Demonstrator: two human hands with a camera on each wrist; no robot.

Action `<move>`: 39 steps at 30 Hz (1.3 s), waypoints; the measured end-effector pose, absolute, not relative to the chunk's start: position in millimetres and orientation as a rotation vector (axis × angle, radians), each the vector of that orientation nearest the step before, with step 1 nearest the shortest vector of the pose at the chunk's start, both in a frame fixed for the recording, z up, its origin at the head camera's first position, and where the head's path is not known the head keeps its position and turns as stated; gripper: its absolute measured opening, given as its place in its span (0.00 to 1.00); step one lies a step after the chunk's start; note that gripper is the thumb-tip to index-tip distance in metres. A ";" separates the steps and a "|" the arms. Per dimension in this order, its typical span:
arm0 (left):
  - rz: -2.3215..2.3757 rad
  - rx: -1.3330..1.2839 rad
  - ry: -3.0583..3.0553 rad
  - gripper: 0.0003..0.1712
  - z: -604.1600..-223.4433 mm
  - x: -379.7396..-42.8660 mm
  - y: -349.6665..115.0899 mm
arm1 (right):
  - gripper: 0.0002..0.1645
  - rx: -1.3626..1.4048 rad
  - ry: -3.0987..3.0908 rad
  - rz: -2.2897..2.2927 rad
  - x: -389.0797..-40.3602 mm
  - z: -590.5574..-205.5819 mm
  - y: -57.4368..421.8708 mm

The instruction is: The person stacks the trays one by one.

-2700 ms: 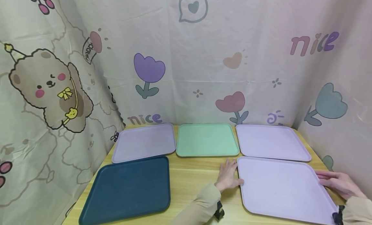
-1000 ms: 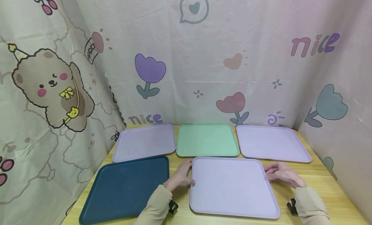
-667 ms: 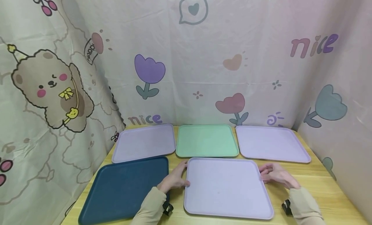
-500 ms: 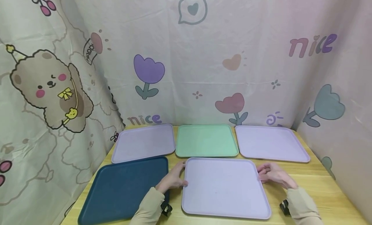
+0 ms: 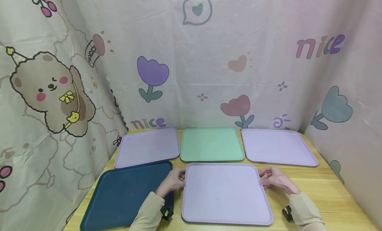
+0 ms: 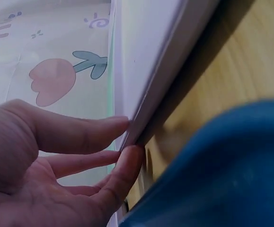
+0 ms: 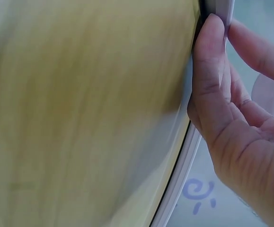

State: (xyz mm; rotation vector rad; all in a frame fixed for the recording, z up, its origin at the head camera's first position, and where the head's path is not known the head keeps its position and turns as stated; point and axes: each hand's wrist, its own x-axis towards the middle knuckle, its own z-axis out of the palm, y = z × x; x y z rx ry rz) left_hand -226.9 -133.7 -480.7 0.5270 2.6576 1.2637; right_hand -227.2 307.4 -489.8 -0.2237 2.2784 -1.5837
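Observation:
A lavender tray [image 5: 223,194] lies face up at the front middle of the table, between my two hands. My left hand [image 5: 173,182] is at its left edge; in the left wrist view the thumb and fingers pinch the rim of the tray [image 6: 148,90]. On the opposite side my right hand [image 5: 277,178] holds the right edge, its fingers [image 7: 208,61] under the rim in the right wrist view. Close by on the left sits a dark blue tray [image 5: 128,197], partly covered by my left hand and sleeve.
Behind stand a greyish lavender tray [image 5: 147,147], a mint green tray [image 5: 212,144] and another lavender tray [image 5: 279,147] in a row. Bare wooden table [image 5: 325,191] shows at the right. A printed curtain [image 5: 191,58] closes off the back and sides.
Both hands have moved the front lavender tray left, from the right side to the middle. Lately the shift is small, and my left fingers have drawn in closer at the rim.

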 end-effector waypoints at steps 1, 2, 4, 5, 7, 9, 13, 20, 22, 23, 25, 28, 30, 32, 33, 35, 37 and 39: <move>1.293 0.510 2.640 0.28 -480.9 -227.3 -134.8 | 0.23 -0.220 2.286 -1.578 -226.8 -489.5 306.2; 1.311 0.495 2.633 0.29 -481.2 -227.5 -135.9 | 0.23 -0.225 2.292 -1.573 -226.8 -489.5 305.0; 1.335 0.470 2.627 0.30 -481.2 -227.7 -138.1 | 0.23 -0.217 2.298 -1.571 -226.7 -489.5 302.1; 1.341 0.457 2.629 0.30 -481.3 -227.9 -139.0 | 0.24 -0.221 2.299 -1.570 -226.8 -489.7 300.6; 1.339 0.431 2.638 0.32 -481.1 -228.0 -140.5 | 0.24 -0.229 2.300 -1.568 -227.1 -490.0 297.8; 1.322 0.412 2.652 0.31 -481.0 -228.1 -141.6 | 0.24 -0.225 2.297 -1.573 -227.2 -490.0 294.8; 1.296 0.383 2.670 0.31 -480.2 -228.4 -143.1 | 0.24 -0.242 2.305 -1.569 -226.3 -488.8 290.6; 1.265 0.344 2.677 0.33 -479.0 -228.5 -146.1 | 0.22 -0.253 2.304 -1.578 -226.2 -490.4 285.6; 1.265 0.330 2.678 0.33 -478.5 -228.6 -146.6 | 0.22 -0.263 2.295 -1.590 -226.6 -491.2 284.8; 1.268 0.321 2.677 0.33 -478.1 -228.5 -146.6 | 0.22 -0.275 2.289 -1.595 -226.7 -491.5 284.8; 1.274 0.313 2.678 0.33 -478.0 -228.4 -146.9 | 0.22 -0.286 2.282 -1.600 -226.8 -492.0 284.6; 1.276 0.304 2.676 0.33 -478.1 -227.9 -147.1 | 0.22 -0.287 2.280 -1.599 -226.9 -492.6 284.4; 1.275 0.301 2.677 0.33 -478.1 -227.7 -146.9 | 0.22 -0.284 2.280 -1.597 -226.9 -492.7 284.4; 1.269 0.297 2.681 0.33 -477.9 -227.7 -146.6 | 0.22 -0.281 2.280 -1.596 -226.8 -493.0 284.4; 1.267 0.297 2.682 0.33 -477.8 -227.7 -146.5 | 0.22 -0.281 2.281 -1.596 -226.7 -493.0 284.4; 1.264 0.297 2.684 0.33 -477.6 -227.7 -146.5 | 0.23 -0.281 2.283 -1.595 -226.5 -492.8 284.5; 1.261 0.301 2.686 0.32 -477.7 -227.8 -146.7 | 0.23 -0.280 2.284 -1.595 -226.3 -492.5 284.5; 1.261 0.307 2.685 0.32 -478.0 -227.8 -147.0 | 0.23 -0.275 2.285 -1.594 -226.1 -492.2 284.4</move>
